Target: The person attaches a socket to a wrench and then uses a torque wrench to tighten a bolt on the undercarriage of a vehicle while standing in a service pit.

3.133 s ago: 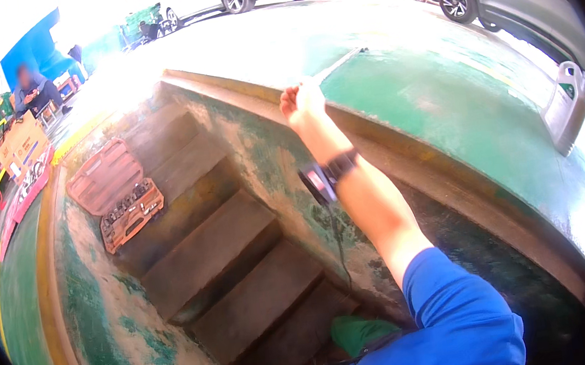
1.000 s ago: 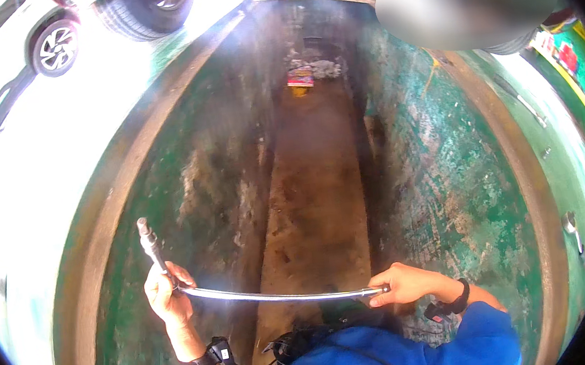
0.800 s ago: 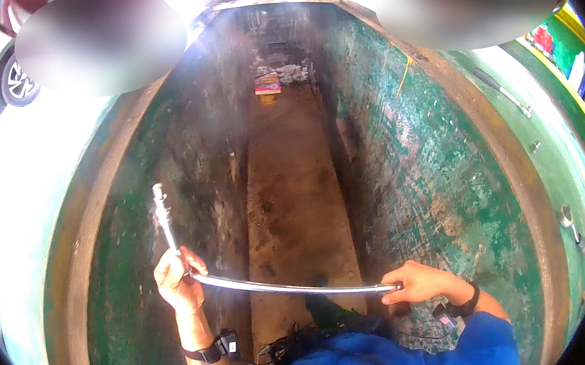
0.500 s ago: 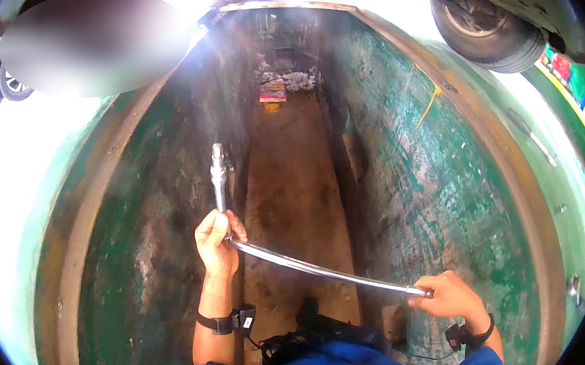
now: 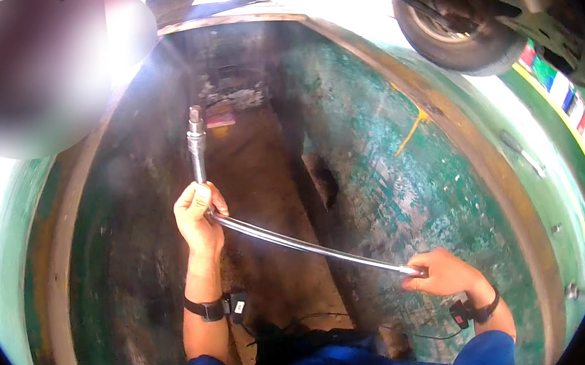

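Observation:
I stand in a long, narrow inspection pit and hold a metal L-shaped wrench (image 5: 299, 242) with both hands. My left hand (image 5: 198, 214) grips it at the bend, where the short arm with the socket end (image 5: 195, 132) points upward. My right hand (image 5: 441, 271) closes around the far end of the long shiny bar, which runs across in front of me, down to the right. Both wrists wear black bands, and my sleeves are blue.
The green, worn pit walls (image 5: 406, 178) rise close on both sides, with a brown floor (image 5: 256, 179) running ahead to clutter at the far end (image 5: 224, 108). A vehicle's underside and tyre (image 5: 455, 37) hang above at the upper right.
My view has swung from the pit steps to the length of the pit. I raised the wrench, turning its socket end upright, and both hands moved right as the vehicle came overhead.

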{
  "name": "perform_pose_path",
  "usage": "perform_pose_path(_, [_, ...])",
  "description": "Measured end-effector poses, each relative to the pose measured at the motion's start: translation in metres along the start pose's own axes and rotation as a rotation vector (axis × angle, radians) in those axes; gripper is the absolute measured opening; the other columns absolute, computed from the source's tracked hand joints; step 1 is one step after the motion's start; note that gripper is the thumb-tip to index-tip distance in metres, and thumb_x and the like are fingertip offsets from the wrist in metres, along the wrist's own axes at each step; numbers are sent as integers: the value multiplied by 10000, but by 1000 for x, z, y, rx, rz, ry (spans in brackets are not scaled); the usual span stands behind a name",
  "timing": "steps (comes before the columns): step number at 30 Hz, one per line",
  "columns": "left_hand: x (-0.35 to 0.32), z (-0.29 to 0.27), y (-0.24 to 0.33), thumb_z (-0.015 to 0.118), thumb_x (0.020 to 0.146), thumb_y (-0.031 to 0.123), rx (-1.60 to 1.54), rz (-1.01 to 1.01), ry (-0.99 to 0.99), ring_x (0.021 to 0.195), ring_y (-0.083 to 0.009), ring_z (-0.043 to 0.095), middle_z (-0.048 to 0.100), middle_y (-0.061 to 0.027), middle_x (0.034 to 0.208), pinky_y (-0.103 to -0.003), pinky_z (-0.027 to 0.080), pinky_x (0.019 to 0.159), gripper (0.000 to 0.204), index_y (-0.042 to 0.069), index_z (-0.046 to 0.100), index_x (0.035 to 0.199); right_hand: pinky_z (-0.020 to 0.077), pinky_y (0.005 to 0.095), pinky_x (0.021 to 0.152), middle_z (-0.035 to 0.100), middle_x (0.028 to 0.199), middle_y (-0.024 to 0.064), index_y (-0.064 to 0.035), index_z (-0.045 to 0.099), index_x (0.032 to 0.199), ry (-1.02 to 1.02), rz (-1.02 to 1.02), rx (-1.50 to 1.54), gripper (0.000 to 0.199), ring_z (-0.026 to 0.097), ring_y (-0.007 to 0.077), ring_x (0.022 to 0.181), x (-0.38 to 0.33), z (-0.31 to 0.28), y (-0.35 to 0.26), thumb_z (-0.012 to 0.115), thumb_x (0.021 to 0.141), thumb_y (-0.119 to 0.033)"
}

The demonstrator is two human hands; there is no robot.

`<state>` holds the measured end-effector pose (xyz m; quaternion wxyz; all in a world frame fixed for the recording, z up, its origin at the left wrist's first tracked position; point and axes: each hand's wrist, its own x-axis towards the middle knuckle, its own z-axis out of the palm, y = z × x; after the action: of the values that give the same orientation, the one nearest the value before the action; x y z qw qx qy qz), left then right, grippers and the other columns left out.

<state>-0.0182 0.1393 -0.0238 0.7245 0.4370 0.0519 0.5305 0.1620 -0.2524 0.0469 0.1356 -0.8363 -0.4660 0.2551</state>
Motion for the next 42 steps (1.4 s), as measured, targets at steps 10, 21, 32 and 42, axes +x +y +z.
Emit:
perform_pose_path(10, [128, 63, -72, 691, 926, 203, 62, -138, -418, 593, -115, 529, 602, -50, 711, -240, 405, 543, 218, 21, 653, 813, 270, 203, 456, 388, 661, -87, -121, 531, 911, -401, 204, 1311, 287, 355, 13, 550, 17, 107, -4, 581, 1034, -376])
perform_pose_path(21, [199, 171, -130, 674, 949, 255, 108, -258, -373, 536, -125, 478, 544, -36, 645, -253, 346, 496, 290, 41, 621, 760, 526, 461, 572, 652, 695, 178, -61, 655, 784, 687, 283, -32, 285, 669, 390, 665, 3, -1, -4, 729, 845, -330])
perform_pose_path(32, [271, 296, -187, 678, 967, 305, -154, -327, -282, 532, -116, 479, 541, -3, 660, -260, 397, 499, 304, 68, 606, 790, 480, 488, 654, 637, 712, 184, -42, 621, 766, 1070, 276, -678, 260, 632, 400, 698, 2, -214, 26, 755, 815, -258])
perform_pose_path(42, [313, 329, -203, 689, 936, 276, -297, -282, -250, 528, -107, 502, 575, -2, 709, -259, 395, 456, 211, 92, 609, 872, 496, 509, 762, 670, 827, 182, -56, 631, 906, 1043, 305, -860, 339, 654, 397, 848, 50, -302, 90, 702, 877, -386])
